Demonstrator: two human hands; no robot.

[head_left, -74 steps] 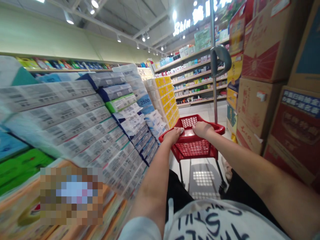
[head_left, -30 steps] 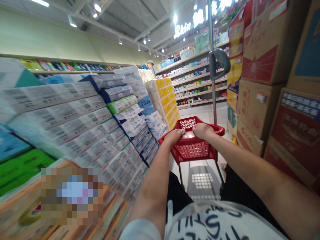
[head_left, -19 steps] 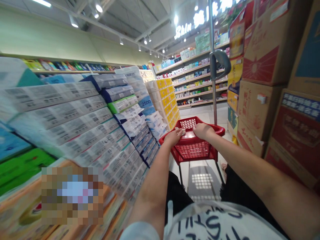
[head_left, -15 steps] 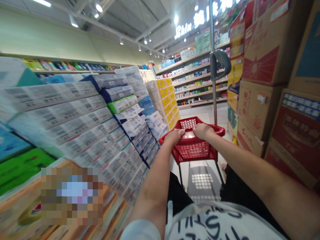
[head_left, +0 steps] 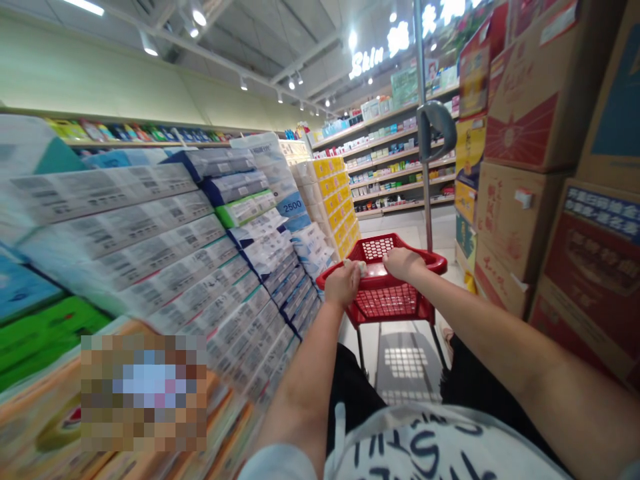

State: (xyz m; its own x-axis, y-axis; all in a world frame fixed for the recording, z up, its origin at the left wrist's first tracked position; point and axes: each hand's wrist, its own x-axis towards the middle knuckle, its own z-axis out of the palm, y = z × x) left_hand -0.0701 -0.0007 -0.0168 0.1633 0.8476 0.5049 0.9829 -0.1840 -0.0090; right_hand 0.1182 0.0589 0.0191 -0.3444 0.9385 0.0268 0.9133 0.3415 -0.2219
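A red plastic shopping cart (head_left: pixel 385 303) with a mesh basket stands right in front of me. My left hand (head_left: pixel 344 285) is closed at the left part of its handle, the fingers curled. Small pale patches show by those fingertips; I cannot make out what they are. Over the middle of the cart's red handle (head_left: pixel 373 283), my right hand (head_left: pixel 404 263) is closed, its fingertips partly hidden. Through the mesh, the basket's inside shows little.
Stacked tissue packs (head_left: pixel 150 227) line the left side close to my arm. Cardboard cartons (head_left: pixel 523 120) rise on the right. Ahead are a metal pole (head_left: pixel 428 200) with a grey loop and stocked shelves (head_left: pixel 400 160). Yellow-and-white packs (head_left: pixel 335 200) stand left of the aisle.
My left hand has drawn back slightly and its fingers have curled up more. My right hand has shifted a little left with the cart's handle. The pole's grey loop sits slightly further left.
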